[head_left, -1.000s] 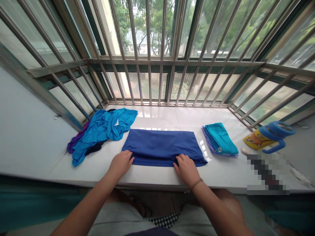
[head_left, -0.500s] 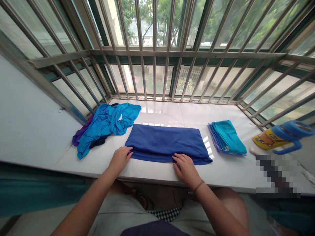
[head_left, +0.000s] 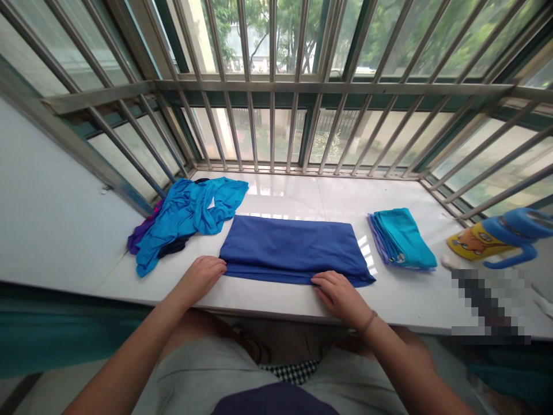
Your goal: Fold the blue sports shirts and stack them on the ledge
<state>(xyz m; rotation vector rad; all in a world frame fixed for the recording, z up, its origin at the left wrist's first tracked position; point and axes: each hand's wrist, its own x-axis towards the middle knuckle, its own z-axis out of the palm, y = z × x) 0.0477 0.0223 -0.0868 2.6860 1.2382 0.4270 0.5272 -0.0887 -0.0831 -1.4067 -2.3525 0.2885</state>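
A folded dark-blue cloth (head_left: 291, 245) lies flat in a wide rectangle on the white sill, with a loose layer along its near edge. My left hand (head_left: 202, 279) pinches the cloth's near-left corner between thumb and fingers. Further right, my right hand (head_left: 342, 295) holds the near edge, its fingers bent over the fabric and the thumb below. Both fingertips are partly hidden by the cloth. Left of it rests a crumpled bright-blue garment (head_left: 190, 216) on top of purple and black fabric. To the right sits a neat stack of folded cloths (head_left: 404, 236), teal on top.
A yellow bottle with a blue lid and handle (head_left: 484, 241) lies at the right. In front of it is a pixelated patch (head_left: 488, 302). Metal window bars (head_left: 272, 127) enclose the far side of the white sill (head_left: 276, 301), whose front edge is just before my legs.
My left hand has shifted slightly left at the cloth's corner, and my right hand slightly right along the near edge. The cloth keeps nearly the same shape.
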